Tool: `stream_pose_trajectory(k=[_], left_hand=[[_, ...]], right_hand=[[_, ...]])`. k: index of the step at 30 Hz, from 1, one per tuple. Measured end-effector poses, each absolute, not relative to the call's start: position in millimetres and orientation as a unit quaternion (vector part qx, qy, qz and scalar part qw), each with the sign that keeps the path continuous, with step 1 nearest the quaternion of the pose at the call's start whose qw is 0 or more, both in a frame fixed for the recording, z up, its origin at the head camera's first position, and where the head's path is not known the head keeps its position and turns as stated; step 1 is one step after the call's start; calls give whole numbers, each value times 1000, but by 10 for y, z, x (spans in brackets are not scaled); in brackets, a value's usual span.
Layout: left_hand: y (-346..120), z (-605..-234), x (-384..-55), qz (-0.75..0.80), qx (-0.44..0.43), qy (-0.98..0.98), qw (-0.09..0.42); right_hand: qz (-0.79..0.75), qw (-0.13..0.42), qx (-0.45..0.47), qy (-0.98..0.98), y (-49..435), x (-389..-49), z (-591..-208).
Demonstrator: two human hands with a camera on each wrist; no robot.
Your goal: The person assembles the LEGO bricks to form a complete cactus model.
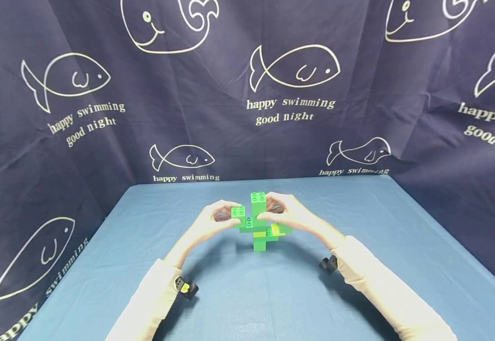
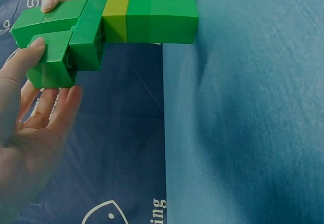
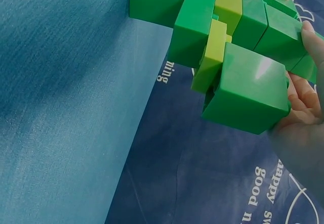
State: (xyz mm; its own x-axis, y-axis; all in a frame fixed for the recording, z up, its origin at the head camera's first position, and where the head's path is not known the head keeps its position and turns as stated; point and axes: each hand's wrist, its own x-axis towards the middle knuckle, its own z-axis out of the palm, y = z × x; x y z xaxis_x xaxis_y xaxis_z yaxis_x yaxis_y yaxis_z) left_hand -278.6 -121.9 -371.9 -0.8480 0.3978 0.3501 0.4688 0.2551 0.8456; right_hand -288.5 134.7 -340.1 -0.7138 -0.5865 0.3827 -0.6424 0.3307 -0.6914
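Observation:
A branching build of green and yellow-green toy building bricks (image 1: pixel 259 245) stands upright in front of me, its bottom brick right at the blue cloth. My left hand (image 1: pixel 207 226) pinches the studded green brick (image 1: pixel 238 214) on the left branch, with the thumb in front and the fingers behind. The central column rises to a studded top (image 1: pixel 258 204), gripped by my right hand (image 1: pixel 293 214) between thumb and fingers. On the right branch, a yellow-green brick (image 3: pixel 211 57) sits beside a large green brick (image 3: pixel 248 85), just below the right hand.
A blue cloth (image 1: pixel 247 293) covers the table, and its far edge meets a dark blue curtain (image 1: pixel 230 156) printed with white fish and lettering. Small black devices (image 1: pixel 186 287) are strapped at both wrists, below light sleeves (image 1: pixel 145 298).

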Motion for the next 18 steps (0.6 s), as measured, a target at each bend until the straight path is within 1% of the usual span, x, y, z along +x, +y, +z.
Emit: stream_pose_trajectory(k=[4, 12, 18], left_hand=[[-1204, -3691, -2760, -541, -270, -796, 33], [-1164, -3476, -2586, -526, -278, -803, 23], [-1196, -3643, -2736, -527, -274, -804, 22]], right_hand=[[437, 32, 376, -816, 1346, -2897, -3404], [434, 29, 378, -817, 1352, -2900, -3416], [435, 28, 380, -816, 1347, -2889, -3390]])
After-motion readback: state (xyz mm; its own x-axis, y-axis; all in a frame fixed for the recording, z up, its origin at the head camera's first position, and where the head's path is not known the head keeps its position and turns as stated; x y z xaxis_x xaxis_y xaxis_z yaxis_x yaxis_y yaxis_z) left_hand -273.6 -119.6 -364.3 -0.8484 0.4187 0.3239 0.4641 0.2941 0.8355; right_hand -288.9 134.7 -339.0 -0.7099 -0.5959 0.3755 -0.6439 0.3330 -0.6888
